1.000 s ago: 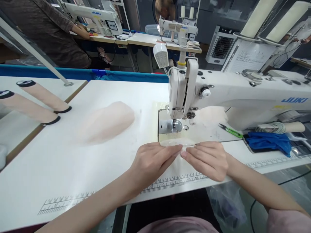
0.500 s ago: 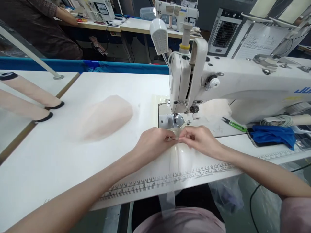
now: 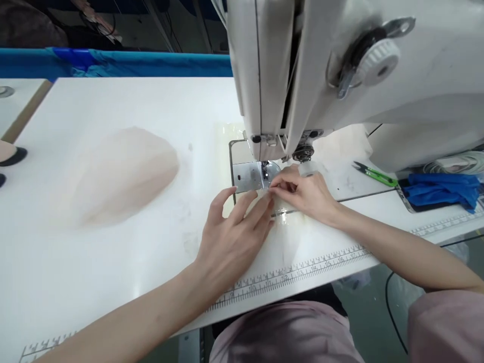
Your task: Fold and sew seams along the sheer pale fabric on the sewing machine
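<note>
Far left edge: a beige tubular piece (image 3: 6, 151) with a black end lies beside a brown strip (image 3: 28, 112) in the worktop. A blue cloth border (image 3: 151, 65) runs along the far side.

Left part of the white table (image 3: 94, 272): a thin beige fabric panel (image 3: 128, 176) lies flat, well apart from both hands; its left margin fades into the surface. A printed ruler scale (image 3: 272, 280) follows the near edge.

Centre: left hand (image 3: 234, 237) palm down, fingers spread apart and not clamped, fingertips at the near edge of the metal needle plate (image 3: 245, 174). Sheer piece (image 3: 263, 193) is at the fingertips of both hands, just on the near side of the presser foot (image 3: 265, 171); its outline is too faint to trace. Above it stands the head of the white sewing machine (image 3: 272, 75).

Right of centre: right hand (image 3: 312, 194), thumb and forefinger pinched together on the sheer piece, close to the foot. More beige fabric (image 3: 342, 146) lies under the machine arm.

Right: green-handled snips (image 3: 378, 175), points toward the left; then a crumpled blue cloth (image 3: 440, 189) on a dark flat object (image 3: 405, 199). A pale cord coil (image 3: 459, 164) sits on the far side of the cloth.
</note>
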Tool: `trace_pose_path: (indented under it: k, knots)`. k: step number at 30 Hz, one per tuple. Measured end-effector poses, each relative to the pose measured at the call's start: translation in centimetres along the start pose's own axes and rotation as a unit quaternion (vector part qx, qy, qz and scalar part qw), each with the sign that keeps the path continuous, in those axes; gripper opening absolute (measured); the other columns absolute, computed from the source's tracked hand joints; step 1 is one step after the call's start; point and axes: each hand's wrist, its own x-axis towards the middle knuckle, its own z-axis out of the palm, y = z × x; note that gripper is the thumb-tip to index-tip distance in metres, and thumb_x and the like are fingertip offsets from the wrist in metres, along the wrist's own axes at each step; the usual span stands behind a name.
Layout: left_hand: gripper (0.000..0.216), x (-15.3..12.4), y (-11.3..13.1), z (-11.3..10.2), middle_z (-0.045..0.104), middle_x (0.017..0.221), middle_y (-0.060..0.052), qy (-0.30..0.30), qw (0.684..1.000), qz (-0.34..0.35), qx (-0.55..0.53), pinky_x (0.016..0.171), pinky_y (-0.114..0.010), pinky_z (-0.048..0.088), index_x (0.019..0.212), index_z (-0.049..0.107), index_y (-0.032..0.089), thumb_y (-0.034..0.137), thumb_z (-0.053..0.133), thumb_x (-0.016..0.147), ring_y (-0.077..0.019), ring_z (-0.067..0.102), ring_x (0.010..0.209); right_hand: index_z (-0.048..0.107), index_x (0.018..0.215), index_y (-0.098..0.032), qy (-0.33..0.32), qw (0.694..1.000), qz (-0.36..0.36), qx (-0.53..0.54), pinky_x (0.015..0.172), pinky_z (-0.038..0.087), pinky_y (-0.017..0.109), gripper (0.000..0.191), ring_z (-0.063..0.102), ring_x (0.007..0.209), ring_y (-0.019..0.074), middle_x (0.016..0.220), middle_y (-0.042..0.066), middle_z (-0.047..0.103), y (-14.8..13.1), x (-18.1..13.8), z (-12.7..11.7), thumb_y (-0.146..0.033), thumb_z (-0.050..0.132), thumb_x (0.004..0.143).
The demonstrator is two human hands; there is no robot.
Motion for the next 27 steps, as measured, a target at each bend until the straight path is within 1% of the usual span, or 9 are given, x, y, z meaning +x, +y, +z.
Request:
trace_pose_path:
  k: [1,3,6,7,9,15,20,27]
  knots:
    - [0.023,0.0,0.1,-0.1,0.068,0.118,-0.004,-0.014,1.0,-0.004,-0.003,0.095,-0.045,0.036,0.113,0.062,0.014,0.019,0.054,0.092,-0.0231,0.061,0.104,0.07,0.081,-0.018,0.008,1.0,-0.009,-0.018,0.072,0.036,0.028,0.012,0.055,0.066,0.0125,0.067,-0.002,0.063,0.2,0.0,0.0,-0.022,0.061,0.088]
    - [0.025,0.0,0.0,-0.1,0.066,0.121,-0.004,-0.031,0.999,-0.012,-0.015,0.094,-0.045,0.036,0.116,0.061,0.014,0.023,0.053,0.094,-0.0232,0.061,0.107,0.07,0.085,-0.018,0.038,0.995,-0.051,-0.073,0.074,0.035,0.03,0.016,0.056,0.068,0.0132,0.072,0.0,0.065,0.6,-0.3,-0.1,-0.024,0.057,0.091]
    - [0.025,0.1,-0.5,0.1,0.067,0.121,-0.002,-0.031,0.999,-0.016,-0.032,0.093,-0.045,0.035,0.116,0.062,0.016,0.023,0.052,0.095,-0.0229,0.061,0.108,0.07,0.091,-0.02,0.093,0.971,-0.145,-0.166,0.076,0.032,0.031,0.022,0.056,0.071,0.0133,0.082,0.0,0.068,0.7,-0.9,-0.5,-0.024,0.049,0.096]
    - [0.025,0.1,-0.7,0.2,0.067,0.121,-0.001,-0.032,0.999,-0.016,-0.037,0.093,-0.045,0.035,0.117,0.062,0.017,0.024,0.052,0.095,-0.0232,0.061,0.109,0.07,0.093,-0.021,0.102,0.962,-0.169,-0.191,0.076,0.031,0.031,0.023,0.056,0.072,0.0132,0.083,0.0,0.069,0.7,-1.1,-0.5,-0.023,0.047,0.097]
    - [0.025,0.2,-1.0,0.4,0.067,0.12,0.0,-0.037,0.998,-0.015,-0.044,0.094,-0.046,0.034,0.118,0.061,0.018,0.024,0.053,0.095,-0.0238,0.06,0.112,0.07,0.095,-0.021,0.099,0.949,-0.193,-0.23,0.074,0.03,0.032,0.023,0.055,0.073,0.0138,0.081,-0.001,0.068,0.4,-1.4,-0.6,-0.022,0.047,0.097]
    - [0.03,0.2,-1.1,0.5,0.066,0.122,-0.002,-0.054,0.997,-0.035,-0.031,0.097,-0.047,0.032,0.122,0.059,0.019,0.028,0.051,0.095,-0.0255,0.057,0.118,0.071,0.096,-0.018,0.063,0.934,-0.187,-0.299,0.075,0.028,0.034,0.022,0.053,0.079,0.0167,0.084,0.002,0.068,0.4,-1.4,-0.3,-0.025,0.049,0.096]
    - [0.034,0.2,-1.3,0.7,0.067,0.12,-0.005,-0.059,0.997,-0.045,-0.032,0.098,-0.048,0.03,0.126,0.057,0.018,0.031,0.05,0.095,-0.0269,0.056,0.118,0.072,0.088,-0.019,0.061,0.932,-0.184,-0.307,0.076,0.029,0.035,0.025,0.053,0.082,0.0178,0.087,0.004,0.068,0.7,-1.1,-0.3,-0.027,0.049,0.096]
    - [0.034,0.4,-1.5,1.2,0.067,0.12,-0.006,-0.054,0.997,-0.049,-0.033,0.099,-0.048,0.03,0.125,0.058,0.018,0.032,0.049,0.096,-0.0266,0.055,0.121,0.073,0.091,-0.019,0.064,0.934,-0.178,-0.302,0.075,0.029,0.036,0.026,0.054,0.085,0.0187,0.088,0.004,0.068,0.9,-0.8,-0.2,-0.025,0.048,0.096]
